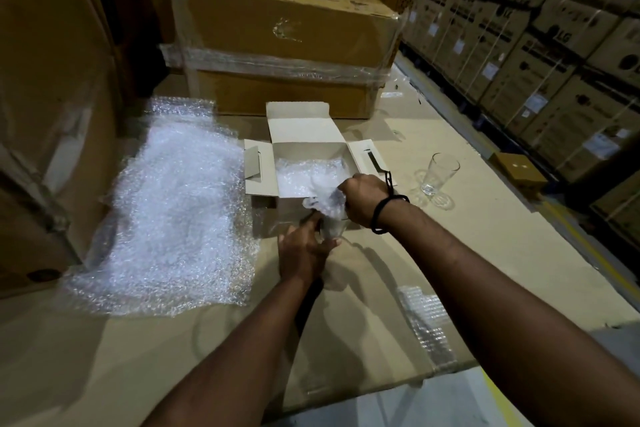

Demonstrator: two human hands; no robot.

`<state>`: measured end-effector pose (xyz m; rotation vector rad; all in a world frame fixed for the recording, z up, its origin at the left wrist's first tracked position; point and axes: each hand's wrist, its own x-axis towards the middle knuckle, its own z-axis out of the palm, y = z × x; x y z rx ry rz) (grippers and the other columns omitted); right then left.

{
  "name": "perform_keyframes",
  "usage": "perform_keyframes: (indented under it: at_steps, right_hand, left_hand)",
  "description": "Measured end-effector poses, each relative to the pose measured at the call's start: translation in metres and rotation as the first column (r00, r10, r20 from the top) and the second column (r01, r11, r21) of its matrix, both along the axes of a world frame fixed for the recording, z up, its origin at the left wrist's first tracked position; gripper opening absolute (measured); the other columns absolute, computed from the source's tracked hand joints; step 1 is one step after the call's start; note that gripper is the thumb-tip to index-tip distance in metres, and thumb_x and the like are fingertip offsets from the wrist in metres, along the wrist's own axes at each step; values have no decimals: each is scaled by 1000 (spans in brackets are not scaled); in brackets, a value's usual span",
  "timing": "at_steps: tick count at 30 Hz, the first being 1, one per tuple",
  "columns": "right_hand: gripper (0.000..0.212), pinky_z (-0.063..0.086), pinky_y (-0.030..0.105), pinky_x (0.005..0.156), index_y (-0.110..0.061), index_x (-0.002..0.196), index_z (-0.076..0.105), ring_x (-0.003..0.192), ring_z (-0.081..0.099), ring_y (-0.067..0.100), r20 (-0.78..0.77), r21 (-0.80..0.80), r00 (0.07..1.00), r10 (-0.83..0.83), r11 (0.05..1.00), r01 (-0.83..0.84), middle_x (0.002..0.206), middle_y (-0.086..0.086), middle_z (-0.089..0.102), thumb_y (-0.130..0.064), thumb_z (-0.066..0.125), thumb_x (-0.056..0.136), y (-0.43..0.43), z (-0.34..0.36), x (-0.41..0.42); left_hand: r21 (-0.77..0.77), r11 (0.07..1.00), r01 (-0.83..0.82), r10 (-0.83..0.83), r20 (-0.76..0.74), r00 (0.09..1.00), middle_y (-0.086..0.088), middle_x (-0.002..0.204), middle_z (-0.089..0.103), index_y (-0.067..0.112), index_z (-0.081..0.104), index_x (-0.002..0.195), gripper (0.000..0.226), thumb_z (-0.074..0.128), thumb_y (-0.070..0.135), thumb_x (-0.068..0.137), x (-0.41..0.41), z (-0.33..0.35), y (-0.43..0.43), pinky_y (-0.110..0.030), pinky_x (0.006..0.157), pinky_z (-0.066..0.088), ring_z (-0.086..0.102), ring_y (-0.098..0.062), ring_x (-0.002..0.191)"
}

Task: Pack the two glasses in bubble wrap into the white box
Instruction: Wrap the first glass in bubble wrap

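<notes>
Just beyond my hands, the open white cardboard box holds no glass yet, I judge. My right hand pinches bubble wrap over one clear glass my left hand grips; the second clear glass stands bare to their right.

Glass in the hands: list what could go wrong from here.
1. The bubble wrap is bunched only at the top of the held glass, under the right hand. Its lower part looks bare by the left hand, so it may go into the white box unprotected.
2. The second glass stands unwrapped beside the right forearm; a sweep could knock it over.
</notes>
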<state>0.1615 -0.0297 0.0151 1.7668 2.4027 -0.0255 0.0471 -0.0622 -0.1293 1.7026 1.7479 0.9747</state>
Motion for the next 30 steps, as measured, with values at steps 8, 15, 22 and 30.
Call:
perform_keyframes:
  at_steps: [8, 15, 22, 30]
  right_hand:
    - [29, 48, 39, 75, -12, 97, 62, 88, 57, 26, -502, 334, 852, 148, 942, 34, 96, 4, 64, 6, 58, 74, -4, -2, 18]
    - [18, 44, 36, 72, -19, 96, 72, 92, 61, 25, -144, 505, 829, 541, 761, -408, 107, -1, 70, -28, 61, 86, -19, -25, 37]
    - [21, 46, 29, 69, -21, 82, 71, 87, 62, 27, -232, 83, 971, 59, 996, -41, 87, 4, 71, -40, 65, 84, 18, -12, 20]
    - [36, 39, 33, 57, -20, 79, 67, 70, 59, 31, -139, 415, 872, 469, 827, -379, 83, 3, 67, 1, 77, 53, 19, -28, 15]
  left_hand:
    - [91, 996, 5, -4, -9, 1000, 2, 108, 71, 28, 61, 119, 52, 76, 51, 74, 1, -3, -2, -32, 83, 31, 59, -27, 98]
    - [159, 987, -24, 32, -49, 998, -2, 96, 71, 25, 65, 111, 42, 61, 52, 79, 3, -5, -2, -37, 79, 38, 61, -30, 92]
    - [-6, 1000, 10, -10, -57, 998, 1, 106, 69, 37, 57, 123, 49, 72, 45, 77, 4, 1, 0, -36, 83, 42, 53, -28, 100]
    - [-34, 997, -66, 67, 17, 998, 11, 89, 61, 46, 55, 108, 36, 69, 46, 75, 7, -1, 1, -27, 68, 43, 54, -20, 92]
